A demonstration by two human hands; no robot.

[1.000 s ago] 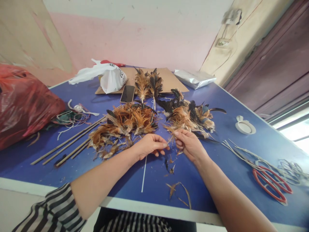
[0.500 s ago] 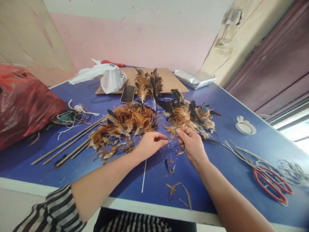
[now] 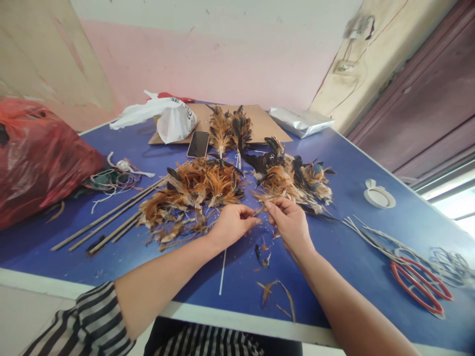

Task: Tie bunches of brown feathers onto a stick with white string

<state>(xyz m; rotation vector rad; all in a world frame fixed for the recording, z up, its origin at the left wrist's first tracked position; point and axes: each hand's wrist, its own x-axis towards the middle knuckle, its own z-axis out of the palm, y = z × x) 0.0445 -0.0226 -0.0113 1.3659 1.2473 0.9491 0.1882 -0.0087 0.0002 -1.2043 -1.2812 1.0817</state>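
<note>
Between my two hands spans a small brown feather point(image 3: 260, 210). My right hand point(image 3: 291, 225) pinches one end of it between thumb and fingertips. At the other end my left hand point(image 3: 233, 226) has its thumb and fingers closed around it, partly hiding it. Just beyond my left hand lies a heap of orange-brown feathers point(image 3: 200, 183). Past my right hand is a second pile of tan and black feathers point(image 3: 280, 178). Loose feather scraps point(image 3: 266, 291) are scattered on the blue table nearer me.
Thin sticks point(image 3: 111, 217) lie at left beside a red plastic bag point(image 3: 44, 163). Red-handled scissors point(image 3: 419, 287), string point(image 3: 451, 264) and a roll of tape point(image 3: 379, 196) are at right. Two feather bunches point(image 3: 221, 131), a phone point(image 3: 198, 144), a white bag point(image 3: 176, 121) and cardboard point(image 3: 267, 123) sit at the back.
My hands have come closer together. The feather in my right hand now reaches my left fingers, which have closed in around it. The view has shifted slightly.
</note>
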